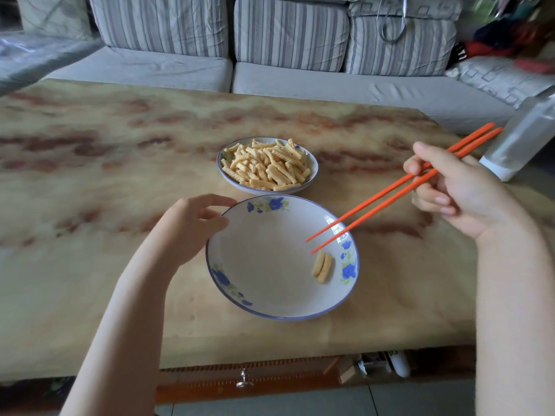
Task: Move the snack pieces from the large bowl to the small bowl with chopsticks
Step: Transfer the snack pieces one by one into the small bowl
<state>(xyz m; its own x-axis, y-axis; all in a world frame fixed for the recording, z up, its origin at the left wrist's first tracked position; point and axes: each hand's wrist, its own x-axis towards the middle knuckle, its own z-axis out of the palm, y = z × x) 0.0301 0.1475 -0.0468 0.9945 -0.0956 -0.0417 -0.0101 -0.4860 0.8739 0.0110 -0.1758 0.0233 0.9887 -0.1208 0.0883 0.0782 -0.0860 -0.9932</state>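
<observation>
Orange chopsticks [390, 201] gripped by right hand [468, 190], tips parted, empty, just above two snacks [322, 266] in big bowl [264, 265]. Left hand [192, 226] curled round its rim; small bowl [255, 190] full, beyond fingertips.

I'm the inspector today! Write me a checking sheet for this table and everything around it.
Surface: marbled tan table; both bowls stand on it.
Job's things: large bowl in front, with two snack pieces left inside. The small bowl behind it is heaped with many more. The tips of the orange chopsticks hang over the large bowl, close to the two pieces.
Clutter: clear plastic container at the table's right edge.
Hands: left hand holds the large bowl's rim; right hand grips the chopsticks.
Cables: thin grey cord hanging over a sofa cushion.
Surroundings: striped sofa behind the table; drawer knob below it.
</observation>
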